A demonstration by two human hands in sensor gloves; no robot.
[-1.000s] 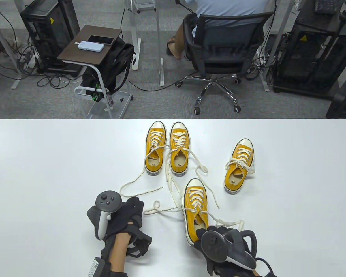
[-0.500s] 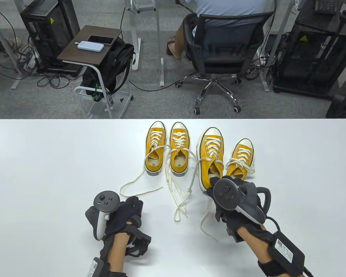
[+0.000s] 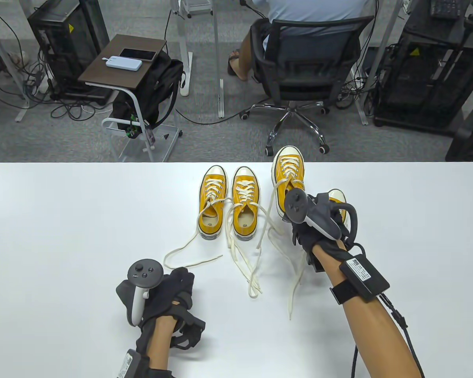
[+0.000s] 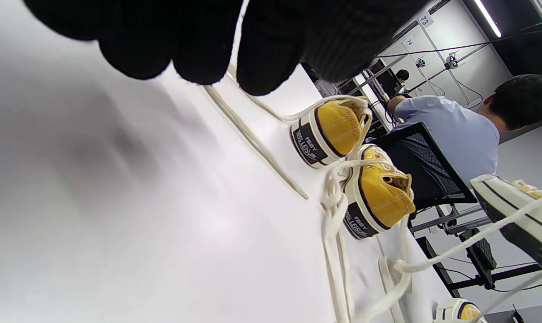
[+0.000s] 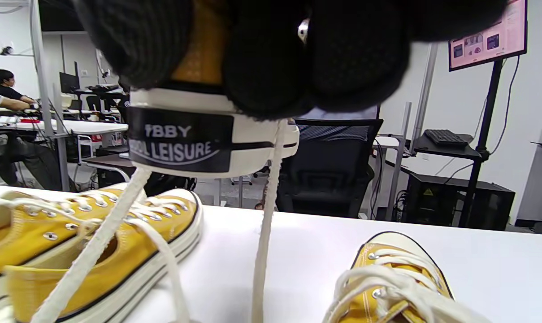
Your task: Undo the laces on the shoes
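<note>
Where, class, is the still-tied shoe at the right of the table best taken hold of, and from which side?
Take the tied shoe by its heel end, coming from the near edge of the table. Its toe points away and the bow sits over the tongue, so a heel hold probably leaves the knot free. The right hand already grips another shoe by its heel.

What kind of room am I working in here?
Probably an office or computer lab: a seated person in a swivel office chair, computer towers with floor cabling, and a wall monitor.
</note>
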